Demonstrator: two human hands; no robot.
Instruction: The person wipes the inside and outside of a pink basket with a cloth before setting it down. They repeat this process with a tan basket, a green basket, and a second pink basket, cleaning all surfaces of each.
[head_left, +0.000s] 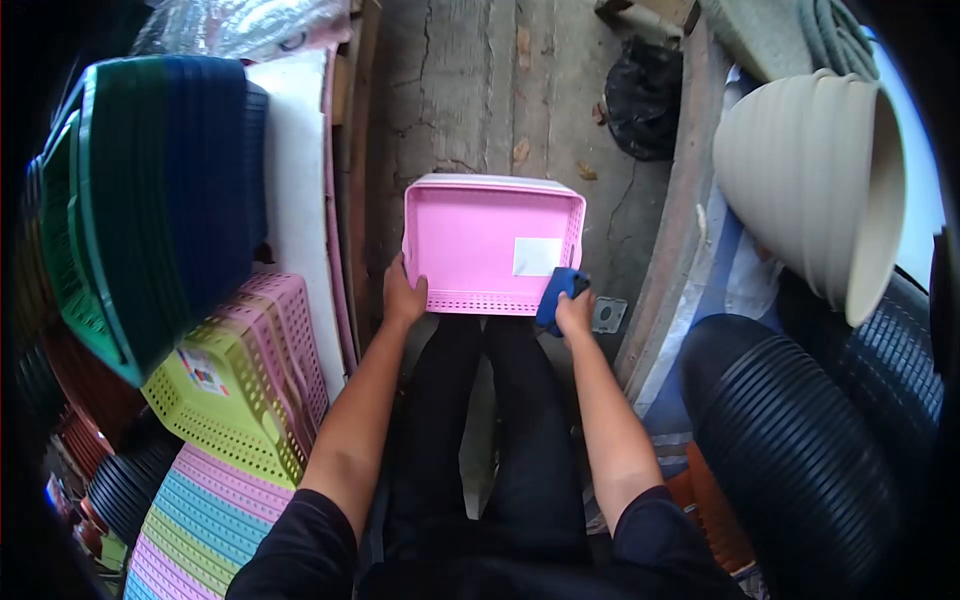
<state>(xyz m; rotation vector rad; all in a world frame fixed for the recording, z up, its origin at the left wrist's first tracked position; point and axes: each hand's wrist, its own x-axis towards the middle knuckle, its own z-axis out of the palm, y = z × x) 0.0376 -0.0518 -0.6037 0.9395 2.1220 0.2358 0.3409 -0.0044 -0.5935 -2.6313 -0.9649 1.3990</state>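
A pink plastic basket with perforated sides is held out in front of my legs, its open side facing me. A white label lies on its inner bottom at the right. My left hand grips the basket's lower left edge, with the thumb on the rim. At the lower right corner, my right hand is closed round a small blue and black object, held against the basket's edge.
Green and blue baskets, a lime basket and multicoloured stacked baskets stand left. Beige pots and black pots are stacked right. A black bag lies on the concrete floor.
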